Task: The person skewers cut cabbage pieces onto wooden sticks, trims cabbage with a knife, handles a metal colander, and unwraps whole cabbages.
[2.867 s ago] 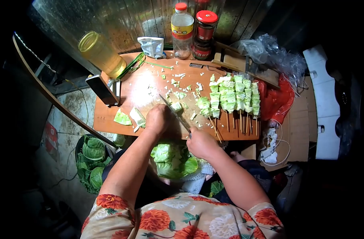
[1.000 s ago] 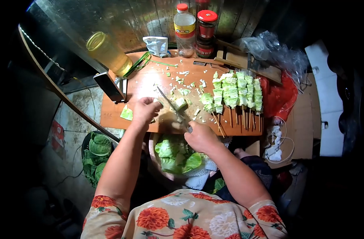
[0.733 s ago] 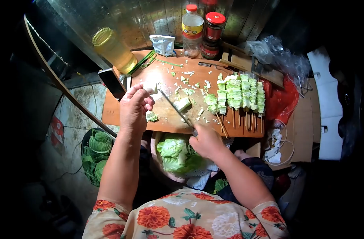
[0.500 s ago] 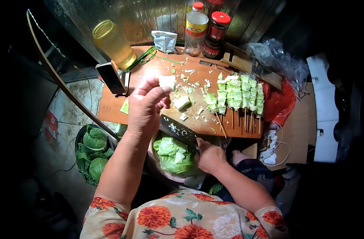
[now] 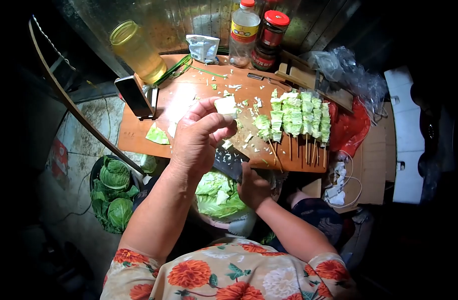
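Between the thumb and fingers of my left hand (image 5: pixel 196 140) is a pale piece of cabbage (image 5: pixel 226 106), raised over the wooden board (image 5: pixel 131 137). My right hand (image 5: pixel 254 186) grips a broad dark cleaver (image 5: pixel 228 162) by its handle, which the fingers hide. Its blade, flecked with cabbage scraps, lies partly behind my left hand at the board's front edge. Just below the blade, cut cabbage leaves (image 5: pixel 219 195) fill a basin at my lap. On the board's right side, several skewers of folded cabbage (image 5: pixel 300 116) lie side by side, sticks pointing towards me. A loose leaf piece (image 5: pixel 157 134) rests at left.
Along the back stand a jar of yellow liquid (image 5: pixel 139 52), a white packet (image 5: pixel 203 48), a clear bottle (image 5: pixel 244 37) and stacked red-lidded jars (image 5: pixel 274 32). A propped phone (image 5: pixel 135 96) is at left. Whole cabbages (image 5: pixel 115 175) sit in a floor tub; a red bag (image 5: pixel 354 125) lies right.
My left hand has moved right with the cabbage piece, now covering the chunk seen on the board. My right hand and the cleaver have shifted slightly left.
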The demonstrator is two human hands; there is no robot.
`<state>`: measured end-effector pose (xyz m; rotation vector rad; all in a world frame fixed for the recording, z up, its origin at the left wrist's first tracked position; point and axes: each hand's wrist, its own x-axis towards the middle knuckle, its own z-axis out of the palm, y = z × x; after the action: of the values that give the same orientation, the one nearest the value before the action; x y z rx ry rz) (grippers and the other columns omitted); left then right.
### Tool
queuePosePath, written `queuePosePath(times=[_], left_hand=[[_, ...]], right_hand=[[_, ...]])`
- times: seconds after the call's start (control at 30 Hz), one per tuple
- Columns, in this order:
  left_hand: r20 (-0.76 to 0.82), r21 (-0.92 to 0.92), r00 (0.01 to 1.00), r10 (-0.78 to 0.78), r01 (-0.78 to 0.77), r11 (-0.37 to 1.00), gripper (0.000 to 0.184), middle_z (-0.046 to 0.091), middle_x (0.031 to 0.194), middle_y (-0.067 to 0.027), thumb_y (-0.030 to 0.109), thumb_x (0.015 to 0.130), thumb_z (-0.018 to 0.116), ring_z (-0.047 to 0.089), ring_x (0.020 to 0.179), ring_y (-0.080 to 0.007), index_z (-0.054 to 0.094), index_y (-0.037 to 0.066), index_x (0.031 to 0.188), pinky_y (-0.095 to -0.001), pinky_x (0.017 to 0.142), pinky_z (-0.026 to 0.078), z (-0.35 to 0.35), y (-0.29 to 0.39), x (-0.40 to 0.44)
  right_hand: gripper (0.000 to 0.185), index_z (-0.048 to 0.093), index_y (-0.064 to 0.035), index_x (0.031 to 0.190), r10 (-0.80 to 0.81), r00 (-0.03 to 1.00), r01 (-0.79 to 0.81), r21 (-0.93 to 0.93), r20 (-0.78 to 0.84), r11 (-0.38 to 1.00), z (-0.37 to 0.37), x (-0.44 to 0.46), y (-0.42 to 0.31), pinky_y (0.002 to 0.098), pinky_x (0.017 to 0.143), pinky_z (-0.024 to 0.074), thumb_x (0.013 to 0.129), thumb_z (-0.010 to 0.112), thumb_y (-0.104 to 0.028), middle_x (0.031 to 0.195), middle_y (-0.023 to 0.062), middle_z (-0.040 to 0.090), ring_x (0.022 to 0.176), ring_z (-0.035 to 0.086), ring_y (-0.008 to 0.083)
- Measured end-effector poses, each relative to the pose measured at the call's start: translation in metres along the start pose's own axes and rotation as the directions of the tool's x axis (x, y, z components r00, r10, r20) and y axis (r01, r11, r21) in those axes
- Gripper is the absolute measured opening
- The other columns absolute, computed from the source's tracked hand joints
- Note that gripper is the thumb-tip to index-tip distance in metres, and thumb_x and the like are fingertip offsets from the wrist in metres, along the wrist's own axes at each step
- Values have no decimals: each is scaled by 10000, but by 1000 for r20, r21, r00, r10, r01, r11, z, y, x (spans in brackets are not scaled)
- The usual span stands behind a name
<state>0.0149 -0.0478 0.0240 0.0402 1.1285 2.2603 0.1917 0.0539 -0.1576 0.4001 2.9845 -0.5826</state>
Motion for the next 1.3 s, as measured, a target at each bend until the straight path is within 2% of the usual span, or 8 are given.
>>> queuePosePath(times=[0.47,0.53,0.63,0.73,0.8,1.0,1.13,1.3], left_hand=[[-61,-46,998,6,-9,999,339,618,863,-65,48,785,622,605,677,-146,532,-15,1106,-265,641,525,4,3,5],[-73,-30,997,0,-2,1000,333,617,860,-63,49,783,624,601,671,-143,535,-12,1098,-266,634,524,5,4,5],[-85,1,996,6,-6,1000,319,618,857,-60,47,780,628,597,662,-140,540,-5,1083,-268,621,522,5,6,4],[-88,14,996,25,-23,1000,304,619,856,-62,36,780,628,601,663,-145,543,2,1070,-269,617,525,4,4,6],[-92,13,995,38,-37,999,298,620,855,-64,28,781,626,607,667,-149,544,4,1066,-269,619,528,3,2,9],[-179,-27,982,54,-59,998,373,611,862,-99,-21,793,586,646,755,-203,499,1,1155,-303,699,566,-1,2,16],[-224,13,973,60,-59,998,423,596,921,-123,-81,774,571,655,788,-232,480,1,1179,-327,732,580,-13,5,26],[-251,53,966,62,-51,997,401,606,962,-119,-93,774,570,657,824,-238,501,-4,1158,-334,755,574,-14,11,26]], right_hand=[[568,437,-78,1250,13,999,-9,-108,33,994,-31,24,-4,442,815,507,783,659,-312,1146,176,584,978,613,364],[317,583,-105,1059,225,951,-226,-18,213,974,-99,37,-15,434,817,504,796,620,-278,1071,167,599,996,599,334],[252,576,-78,970,412,903,-330,414,-123,848,-76,45,33,453,757,500,802,623,-260,992,172,607,914,604,356],[205,583,-70,900,181,932,-212,-67,-315,975,-95,55,38,466,697,490,809,630,-248,911,176,616,842,604,375],[193,602,-70,878,276,960,-277,-49,-40,960,-96,61,42,466,686,484,829,616,-256,855,171,627,812,610,381],[154,670,-60,906,299,944,-218,420,-137,881,-113,56,20,334,577,462,839,617,-187,653,115,606,622,615,233],[154,667,-36,932,93,956,104,622,-277,776,-142,34,-9,290,585,482,830,636,-146,727,130,636,618,620,209],[112,662,-32,896,-95,932,286,548,-350,786,-159,19,-23,303,555,473,798,662,-87,711,115,618,596,605,230]])
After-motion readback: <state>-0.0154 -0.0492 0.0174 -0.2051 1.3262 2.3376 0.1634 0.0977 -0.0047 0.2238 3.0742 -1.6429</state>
